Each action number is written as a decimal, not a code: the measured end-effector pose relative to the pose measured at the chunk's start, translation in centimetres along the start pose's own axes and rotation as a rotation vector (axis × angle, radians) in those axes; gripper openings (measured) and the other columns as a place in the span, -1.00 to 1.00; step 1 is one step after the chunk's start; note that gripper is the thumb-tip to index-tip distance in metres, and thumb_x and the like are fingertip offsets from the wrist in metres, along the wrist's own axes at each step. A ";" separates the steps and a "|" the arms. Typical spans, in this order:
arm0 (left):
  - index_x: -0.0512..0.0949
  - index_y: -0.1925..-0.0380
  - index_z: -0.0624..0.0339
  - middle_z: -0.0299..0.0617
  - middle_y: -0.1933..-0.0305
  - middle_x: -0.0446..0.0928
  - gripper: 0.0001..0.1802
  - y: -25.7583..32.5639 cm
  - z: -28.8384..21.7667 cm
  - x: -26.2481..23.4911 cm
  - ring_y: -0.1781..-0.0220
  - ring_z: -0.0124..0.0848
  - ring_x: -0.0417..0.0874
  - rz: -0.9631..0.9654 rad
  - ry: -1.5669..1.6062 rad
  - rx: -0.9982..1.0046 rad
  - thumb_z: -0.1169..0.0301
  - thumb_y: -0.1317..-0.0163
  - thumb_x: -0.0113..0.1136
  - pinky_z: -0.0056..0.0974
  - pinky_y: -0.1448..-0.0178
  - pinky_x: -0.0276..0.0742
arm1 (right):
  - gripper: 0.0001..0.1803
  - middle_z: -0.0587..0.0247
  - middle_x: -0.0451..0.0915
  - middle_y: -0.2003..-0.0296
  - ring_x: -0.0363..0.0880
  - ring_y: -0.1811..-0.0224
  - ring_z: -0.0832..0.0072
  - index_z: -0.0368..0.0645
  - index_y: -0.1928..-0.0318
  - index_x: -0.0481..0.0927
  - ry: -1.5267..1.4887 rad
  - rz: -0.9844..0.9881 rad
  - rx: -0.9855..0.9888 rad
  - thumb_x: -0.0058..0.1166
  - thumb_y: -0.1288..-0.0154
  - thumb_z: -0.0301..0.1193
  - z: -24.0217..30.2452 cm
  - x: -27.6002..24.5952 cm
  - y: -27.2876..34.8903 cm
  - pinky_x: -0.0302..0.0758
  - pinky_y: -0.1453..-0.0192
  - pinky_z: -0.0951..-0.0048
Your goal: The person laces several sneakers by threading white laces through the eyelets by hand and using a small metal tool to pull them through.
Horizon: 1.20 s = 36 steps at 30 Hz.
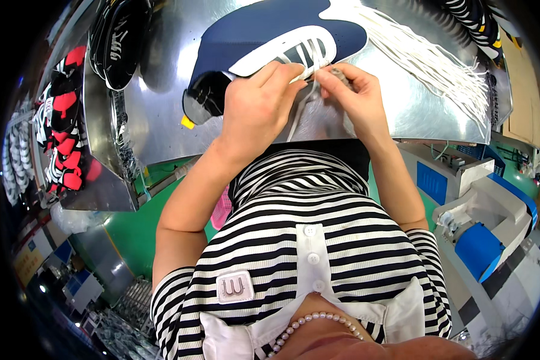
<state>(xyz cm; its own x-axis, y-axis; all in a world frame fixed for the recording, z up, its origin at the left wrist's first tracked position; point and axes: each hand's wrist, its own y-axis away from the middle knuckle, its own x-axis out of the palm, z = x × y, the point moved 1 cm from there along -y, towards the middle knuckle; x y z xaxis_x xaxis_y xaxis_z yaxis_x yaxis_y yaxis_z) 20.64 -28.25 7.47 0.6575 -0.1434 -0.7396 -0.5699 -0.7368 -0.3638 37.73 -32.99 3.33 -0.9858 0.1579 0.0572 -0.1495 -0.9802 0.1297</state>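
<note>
A navy blue shoe upper [237, 36] with a white lacing panel lies on the metal table, its toe toward the right. White lace [308, 54] runs across the panel in several rows. At the near edge of the panel, my left hand [255, 108] is closed, thumb and fingertips pinching the lace. My right hand [360, 96] is closed just right of it, fingers pinched at the lace beside the last rows. A small greyish thing shows between its fingers, too small to make out. A loose lace end hangs down between both hands toward the table's near edge.
A bundle of white laces [426, 60] spreads over the table's right side. Black shoe uppers [121, 45] stand stacked at the far left. Red, black and white uppers [66, 120] hang beyond the left edge. A grey and blue machine [486, 222] stands at the right.
</note>
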 end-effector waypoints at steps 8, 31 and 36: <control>0.58 0.24 0.20 -0.23 0.50 0.47 -0.74 -0.9 -0.2 -1.6 0.45 -0.27 0.56 -0.119 -0.037 0.235 0.55 -0.01 0.35 -0.22 0.39 0.45 | -0.48 0.57 0.33 0.58 0.16 0.61 0.80 -0.45 -0.07 0.50 -0.910 0.679 0.081 0.12 -0.34 -0.20 1.0 0.7 0.8 0.09 0.56 0.65; 0.64 0.11 0.28 -0.04 0.20 0.63 -0.68 -1.0 4.4 1.1 0.17 -0.07 0.65 0.271 0.099 -0.160 0.28 -0.25 0.22 -0.12 0.06 0.53 | -0.83 0.37 0.73 0.36 0.58 0.36 0.75 -0.24 0.14 0.73 0.026 -0.109 -0.258 0.26 -0.27 -0.48 -0.5 0.2 -2.9 0.47 0.25 0.69; 0.64 0.12 0.28 -0.03 0.15 0.65 -0.62 -1.1 4.4 1.0 0.15 -0.12 0.67 0.290 0.183 -0.228 0.21 -0.18 0.31 -0.16 0.03 0.53 | -0.83 0.28 0.75 0.29 0.67 0.22 0.65 -0.30 0.13 0.71 -0.132 -0.098 -0.261 0.22 -0.28 -0.52 -1.3 0.7 -4.5 0.56 0.09 0.61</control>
<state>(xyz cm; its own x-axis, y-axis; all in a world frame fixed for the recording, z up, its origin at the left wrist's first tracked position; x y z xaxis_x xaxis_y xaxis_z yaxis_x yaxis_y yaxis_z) 19.79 -24.67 4.67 0.5741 -0.4664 -0.6730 -0.6341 -0.7732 -0.0050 37.63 -28.58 1.46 -0.9498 0.2508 0.1871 -0.2749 -0.9544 -0.1164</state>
